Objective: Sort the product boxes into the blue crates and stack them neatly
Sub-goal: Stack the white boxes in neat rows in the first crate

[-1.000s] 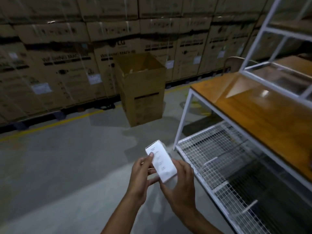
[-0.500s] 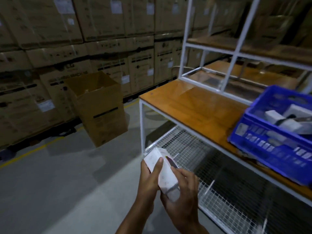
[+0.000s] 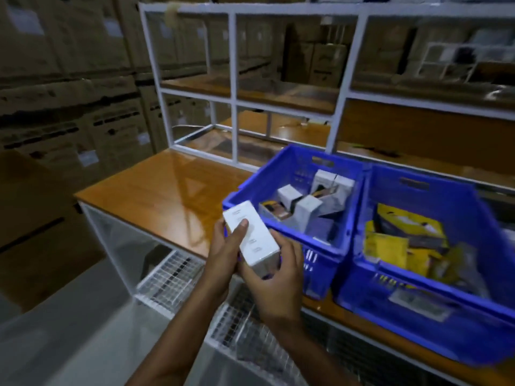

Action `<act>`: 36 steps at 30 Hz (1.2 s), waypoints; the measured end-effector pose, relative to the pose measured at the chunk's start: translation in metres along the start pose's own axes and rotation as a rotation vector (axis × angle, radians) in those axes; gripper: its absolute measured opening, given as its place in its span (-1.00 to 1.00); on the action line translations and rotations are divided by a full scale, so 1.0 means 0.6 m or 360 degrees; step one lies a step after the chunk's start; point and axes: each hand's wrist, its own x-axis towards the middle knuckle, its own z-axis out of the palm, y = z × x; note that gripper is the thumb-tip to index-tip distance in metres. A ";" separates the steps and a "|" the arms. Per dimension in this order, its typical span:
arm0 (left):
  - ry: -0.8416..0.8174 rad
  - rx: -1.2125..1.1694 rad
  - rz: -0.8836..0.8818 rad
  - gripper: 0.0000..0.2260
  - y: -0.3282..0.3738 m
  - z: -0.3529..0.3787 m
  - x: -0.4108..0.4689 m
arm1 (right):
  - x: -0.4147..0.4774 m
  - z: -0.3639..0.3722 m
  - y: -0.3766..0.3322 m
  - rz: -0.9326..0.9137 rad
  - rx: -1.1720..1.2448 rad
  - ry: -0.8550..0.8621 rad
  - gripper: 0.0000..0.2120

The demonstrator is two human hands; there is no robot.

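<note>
As I grip the white box (image 3: pixel 252 238) with both hands, left hand (image 3: pixel 223 254) thumb on top, right hand (image 3: pixel 278 277) cupping its near end, it hovers just before the near corner of the left blue crate (image 3: pixel 320 263). Inside that crate: jumbled small white boxes (image 3: pixel 306 210). Just right of it: second blue crate (image 3: pixel 418 305), yellow packets (image 3: pixel 390 246) inside. Behind it: white shelf frame (image 3: pixel 234 93).

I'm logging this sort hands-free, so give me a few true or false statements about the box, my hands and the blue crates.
1. The left hand and the right hand both hold the white box. True.
2. The white box lies inside a crate. False: it is held outside, near the left blue crate.
3. The right blue crate holds yellow packets. True.
4. Both crates stand on the floor. False: they stand on the wooden tabletop.
</note>
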 end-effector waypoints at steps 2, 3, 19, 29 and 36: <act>-0.0088 0.0085 0.0052 -0.74 0.008 0.050 0.032 | 0.055 -0.035 0.013 -0.0023 0.0011 0.0008 -0.42; -0.0132 0.0117 0.0066 -0.76 0.011 0.071 0.048 | 0.080 -0.048 0.020 -0.0031 0.0025 0.0004 -0.43; -0.0250 0.1034 0.0270 -0.27 -0.011 0.132 0.335 | 0.283 -0.074 0.143 0.0391 -0.0598 -0.0233 -0.30; -0.0702 0.1352 0.0255 -0.84 -0.058 0.161 0.417 | 0.302 -0.076 0.202 0.0481 -0.0580 -0.0171 -0.82; -0.0944 0.1434 0.0464 -0.84 -0.066 0.225 0.451 | 0.352 -0.072 0.232 0.0490 -0.0630 -0.0076 -0.80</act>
